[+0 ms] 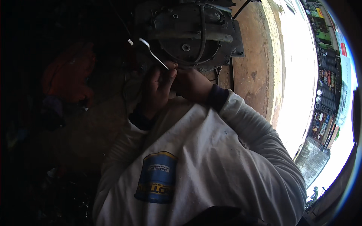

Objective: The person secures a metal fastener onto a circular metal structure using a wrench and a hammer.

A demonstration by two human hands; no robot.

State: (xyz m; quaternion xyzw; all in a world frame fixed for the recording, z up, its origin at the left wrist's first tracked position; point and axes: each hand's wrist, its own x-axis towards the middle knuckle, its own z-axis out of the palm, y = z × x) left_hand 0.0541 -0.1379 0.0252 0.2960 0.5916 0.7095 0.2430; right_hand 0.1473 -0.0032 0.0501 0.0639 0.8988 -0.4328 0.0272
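My left hand (157, 86) is raised in front of my chest, its thumb and fingers pinched together. A slim, shiny metal tool (154, 56) juts up and left from these fingertips; it has a bend and a wider end, and its exact kind is unclear. Close against it, my right hand (193, 86) has its fingers curled in, and whatever they may hold is hidden. Just beyond both hands stands a dark, greasy machine housing (177, 49) with bolts, a curved rim and a pipe across it.
A small bright metal piece (130, 42) shows left of the tool. Orange cloth (71, 73) lies in deep shadow at the left. Brown ground (256, 56) stretches to the right of the housing, toward a brightly lit strip and a shop front with stacked tyres (327, 60).
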